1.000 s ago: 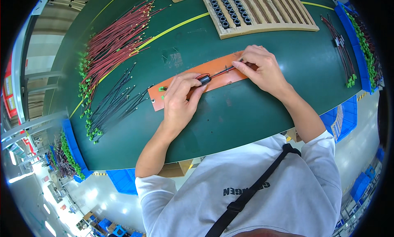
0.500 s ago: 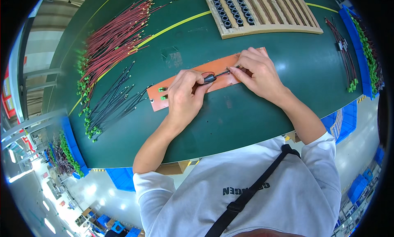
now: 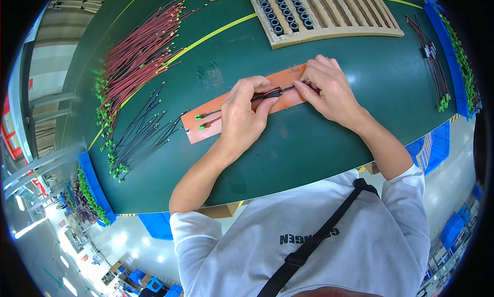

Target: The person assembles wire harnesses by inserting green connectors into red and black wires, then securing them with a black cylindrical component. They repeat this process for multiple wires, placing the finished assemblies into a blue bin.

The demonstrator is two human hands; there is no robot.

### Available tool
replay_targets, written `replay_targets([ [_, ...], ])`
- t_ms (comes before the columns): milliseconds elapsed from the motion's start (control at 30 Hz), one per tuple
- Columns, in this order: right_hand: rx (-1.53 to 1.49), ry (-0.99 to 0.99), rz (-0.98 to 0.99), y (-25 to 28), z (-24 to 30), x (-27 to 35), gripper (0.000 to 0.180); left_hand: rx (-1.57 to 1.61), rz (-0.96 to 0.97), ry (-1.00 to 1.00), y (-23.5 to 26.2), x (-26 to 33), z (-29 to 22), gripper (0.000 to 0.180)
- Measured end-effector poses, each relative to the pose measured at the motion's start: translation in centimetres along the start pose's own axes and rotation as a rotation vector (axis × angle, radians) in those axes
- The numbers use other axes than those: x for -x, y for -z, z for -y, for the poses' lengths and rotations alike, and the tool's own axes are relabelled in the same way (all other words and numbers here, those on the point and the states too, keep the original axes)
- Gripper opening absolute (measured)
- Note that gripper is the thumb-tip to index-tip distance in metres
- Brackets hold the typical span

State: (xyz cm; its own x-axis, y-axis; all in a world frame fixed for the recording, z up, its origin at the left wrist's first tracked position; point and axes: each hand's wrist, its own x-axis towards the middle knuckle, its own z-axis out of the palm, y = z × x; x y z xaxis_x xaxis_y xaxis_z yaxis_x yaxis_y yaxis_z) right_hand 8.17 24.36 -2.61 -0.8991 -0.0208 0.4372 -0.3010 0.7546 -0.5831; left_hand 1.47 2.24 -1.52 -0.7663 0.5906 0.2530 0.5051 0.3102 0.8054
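carefully, my left hand pinches the thin red-and-black wire pair; my right hand pinches its end, best kept taut over the orange rectangular mat.

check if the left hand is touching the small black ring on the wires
Touching. The head view shows the left hand with its fingertips closed on the black ring over the orange mat; no gap shows.

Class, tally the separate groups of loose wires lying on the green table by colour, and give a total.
Red wire bundles: 1
Black wire bundles: 1
Mixed red-and-black wire groups at the right edge: 1
Total: 3 groups; single wires are too many and too fine to count.
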Motion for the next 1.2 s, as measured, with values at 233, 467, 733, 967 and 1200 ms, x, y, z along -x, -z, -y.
replay_targets([
  [233,-0.152,-0.231,-0.036,1.6,-1.8,0.7,0.022,0.057,0.063,0.063,0.4,-0.2,-0.1,0.041],
  [467,-0.171,-0.232,-0.035,1.6,-2.3,0.7,0.023,0.140,0.421,0.071,1.2,-6.0,-0.5,0.026],
  [733,-0.255,-0.223,-0.053,1.7,-2.3,1.0,0.021,0.139,0.801,0.230,-0.8,-9.5,-1.5,0.019],
  [967,-0.328,-0.305,-0.066,2.0,-2.4,0.6,0.025,0.199,0.786,0.419,-1.5,-10.3,-1.9,0.017],
  [1200,-0.376,-0.373,-0.082,1.9,-2.6,0.2,0.027,0.386,0.694,0.311,-1.4,-9.3,-1.2,0.023],
])
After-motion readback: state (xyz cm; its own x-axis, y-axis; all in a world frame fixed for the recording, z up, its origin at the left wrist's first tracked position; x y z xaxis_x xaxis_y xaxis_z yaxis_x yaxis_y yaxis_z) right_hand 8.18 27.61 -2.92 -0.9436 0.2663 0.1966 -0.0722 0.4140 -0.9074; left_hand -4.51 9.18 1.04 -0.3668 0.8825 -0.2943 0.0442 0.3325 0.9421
